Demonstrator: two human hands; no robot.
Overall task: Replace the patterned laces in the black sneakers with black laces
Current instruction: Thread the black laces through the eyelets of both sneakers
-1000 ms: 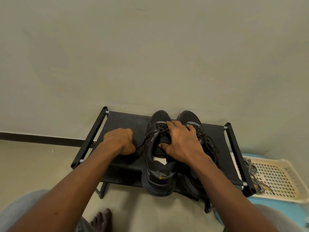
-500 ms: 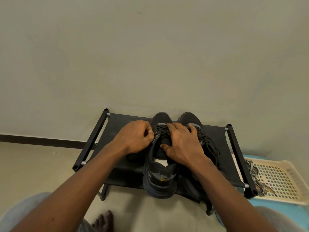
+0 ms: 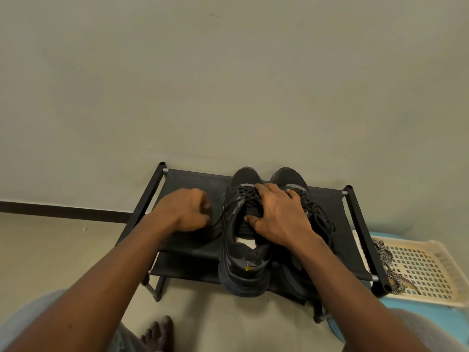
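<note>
Two black sneakers stand side by side on a black shoe rack (image 3: 187,184), toes to the wall. The left sneaker (image 3: 245,262) carries a black lace (image 3: 247,195) across its eyelets. My right hand (image 3: 276,217) lies over its tongue and lacing, fingers spread, thumb at the shoe's opening. My left hand (image 3: 185,209) is curled just left of that shoe and pinches the free end of the black lace, which runs out sideways from the shoe. The right sneaker (image 3: 308,201) is laced in black and partly hidden by my right arm. The patterned laces (image 3: 385,262) lie in a tray at the right.
A cream plastic tray (image 3: 431,270) rests on a blue surface right of the rack. The rack stands against a plain wall, with a lower shelf (image 3: 182,269) beneath. My bare foot (image 3: 158,334) is on the floor in front.
My left hand went from left of the shoe up to the lacing, then pulled back out to the left with the lace end. My right hand stayed on the sneaker.
</note>
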